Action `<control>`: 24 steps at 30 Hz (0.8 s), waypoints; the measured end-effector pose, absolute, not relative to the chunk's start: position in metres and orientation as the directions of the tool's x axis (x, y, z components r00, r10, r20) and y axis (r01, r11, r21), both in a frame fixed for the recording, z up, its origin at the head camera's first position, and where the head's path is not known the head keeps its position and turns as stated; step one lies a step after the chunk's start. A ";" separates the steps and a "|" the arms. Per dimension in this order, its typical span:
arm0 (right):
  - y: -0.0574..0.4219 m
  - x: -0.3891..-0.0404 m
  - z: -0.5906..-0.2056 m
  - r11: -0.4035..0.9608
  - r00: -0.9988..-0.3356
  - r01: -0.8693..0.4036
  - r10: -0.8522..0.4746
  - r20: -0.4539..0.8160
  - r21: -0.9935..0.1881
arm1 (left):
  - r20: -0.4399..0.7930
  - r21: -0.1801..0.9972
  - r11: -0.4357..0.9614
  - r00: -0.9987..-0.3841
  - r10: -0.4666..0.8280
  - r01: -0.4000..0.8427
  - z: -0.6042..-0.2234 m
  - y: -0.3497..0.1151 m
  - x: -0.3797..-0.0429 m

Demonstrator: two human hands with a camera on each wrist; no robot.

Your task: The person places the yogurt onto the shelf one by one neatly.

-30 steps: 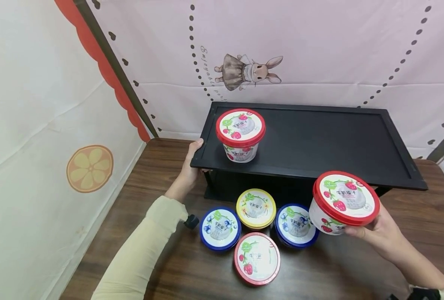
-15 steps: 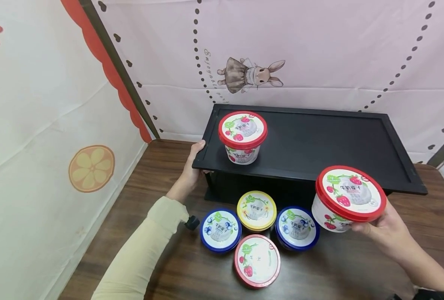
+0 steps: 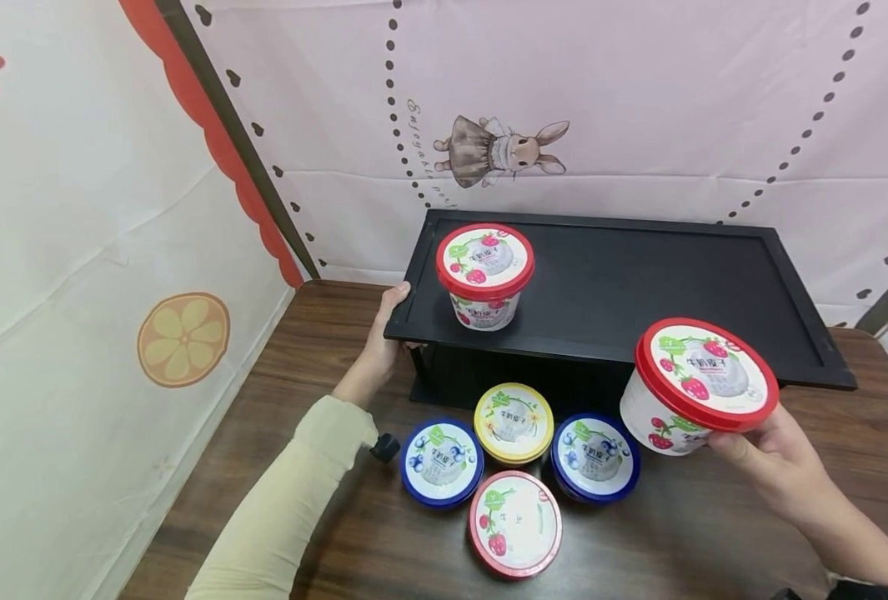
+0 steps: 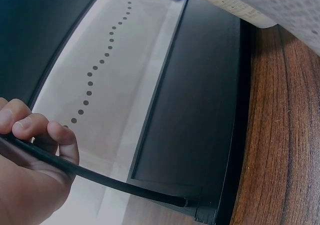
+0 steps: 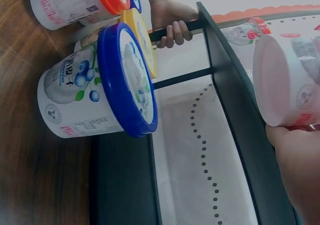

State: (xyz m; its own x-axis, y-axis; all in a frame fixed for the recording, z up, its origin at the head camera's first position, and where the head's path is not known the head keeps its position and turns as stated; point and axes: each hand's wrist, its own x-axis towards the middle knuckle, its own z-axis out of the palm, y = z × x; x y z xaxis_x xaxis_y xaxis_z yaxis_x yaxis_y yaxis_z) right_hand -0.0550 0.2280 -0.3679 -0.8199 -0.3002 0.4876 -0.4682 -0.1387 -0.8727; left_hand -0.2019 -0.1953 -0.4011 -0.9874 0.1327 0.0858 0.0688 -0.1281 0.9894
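My right hand holds a red-lidded tub with strawberries on its lid, tilted over the front right edge of a black two-tier shelf. In the right wrist view its white base faces the camera. At the shelf's left end my left hand grips the frame; the left wrist view shows its fingers curled round a thin black bar. Another red-lidded tub stands upright on the shelf's top left.
On the wooden table in front of the shelf stand a yellow-lidded tub, a blue-lidded tub at left, another blue-lidded tub at right and a pink-red-lidded tub nearest me. A printed cloth hangs behind.
My right hand has lifted its tub a little up and to the right. The left hand keeps its grip on the shelf, and the other tubs have not moved.
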 end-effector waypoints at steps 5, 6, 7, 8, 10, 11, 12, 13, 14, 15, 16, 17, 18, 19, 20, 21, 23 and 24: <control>0.227 -0.056 -0.364 -0.167 -0.807 -0.474 -0.311 0.502 -0.865 | 0.085 0.989 -0.135 -0.988 0.129 0.068 -0.403 -0.196 -0.201; 0.227 -0.057 -0.364 -0.175 -0.803 -0.479 -0.308 0.510 -0.860 | 0.085 0.988 -0.136 -0.988 0.129 0.067 -0.403 -0.196 -0.201; 0.226 -0.057 -0.364 -0.190 -0.800 -0.485 -0.298 0.521 -0.854 | 0.083 0.989 -0.135 -0.988 0.127 0.066 -0.403 -0.195 -0.201; 0.226 -0.057 -0.364 -0.205 -0.795 -0.494 -0.286 0.534 -0.845 | 0.082 0.989 -0.137 -0.989 0.126 0.064 -0.403 -0.195 -0.201; 0.225 -0.058 -0.363 -0.235 -0.784 -0.509 -0.270 0.559 -0.828 | 0.081 0.988 -0.139 -0.989 0.125 0.063 -0.403 -0.195 -0.201; 0.224 -0.059 -0.362 -0.238 -0.783 -0.515 -0.261 0.565 -0.824 | 0.081 0.988 -0.140 -0.989 0.125 0.063 -0.402 -0.194 -0.201; 0.224 -0.058 -0.360 -0.224 -0.794 -0.511 -0.245 0.556 -0.830 | 0.081 0.988 -0.143 -0.989 0.124 0.063 -0.402 -0.194 -0.201; 0.224 -0.059 -0.359 -0.218 -0.797 -0.516 -0.232 0.558 -0.828 | 0.080 0.988 -0.144 -0.989 0.123 0.062 -0.401 -0.194 -0.201; 0.224 -0.059 -0.358 -0.206 -0.803 -0.519 -0.216 0.556 -0.829 | 0.081 0.987 -0.146 -0.989 0.125 0.063 -0.401 -0.194 -0.201; 0.223 -0.060 -0.356 -0.185 -0.811 -0.519 -0.202 0.549 -0.835 | 0.084 0.987 -0.149 -0.989 0.124 0.065 -0.401 -0.194 -0.201; 0.222 -0.060 -0.355 -0.161 -0.821 -0.517 -0.185 0.540 -0.841 | 0.082 0.987 -0.151 -0.989 0.125 0.062 -0.400 -0.194 -0.201; 0.221 -0.061 -0.353 -0.134 -0.833 -0.510 -0.166 0.527 -0.849 | 0.078 0.987 -0.150 -0.989 0.125 0.059 -0.400 -0.194 -0.201; 0.220 -0.061 -0.351 -0.101 -0.849 -0.498 -0.147 0.508 -0.861 | 0.076 0.987 -0.149 -0.989 0.124 0.057 -0.400 -0.195 -0.201; 0.218 -0.062 -0.350 -0.084 -0.853 -0.498 -0.132 0.504 -0.863 | 0.072 0.988 -0.146 -0.990 0.121 0.054 -0.400 -0.195 -0.201; 0.217 -0.062 -0.348 -0.065 -0.867 -0.480 -0.114 0.485 -0.875 | 0.068 0.988 -0.145 -0.990 0.120 0.050 -0.400 -0.196 -0.201; 0.215 -0.062 -0.346 -0.040 -0.880 -0.463 -0.096 0.464 -0.886 | 0.066 0.988 -0.144 -0.991 0.119 0.049 -0.400 -0.196 -0.201; 0.212 -0.063 -0.342 0.004 -0.900 -0.433 -0.060 0.432 -0.902 | 0.064 0.990 -0.135 -0.991 0.121 0.047 -0.401 -0.196 -0.201; 0.212 -0.063 -0.340 0.025 -0.907 -0.420 -0.045 0.419 -0.907 | 0.064 0.990 -0.132 -0.991 0.121 0.048 -0.402 -0.196 -0.201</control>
State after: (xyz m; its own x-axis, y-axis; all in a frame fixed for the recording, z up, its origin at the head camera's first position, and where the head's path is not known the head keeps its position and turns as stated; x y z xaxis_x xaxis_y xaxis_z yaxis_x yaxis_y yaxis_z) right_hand -0.0628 0.2116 -0.3401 -0.9070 -0.0448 0.4187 -0.4200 0.0253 -0.9072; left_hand -0.2010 -0.1960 -0.4020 -0.9906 0.1214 0.0637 0.0476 -0.1318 0.9901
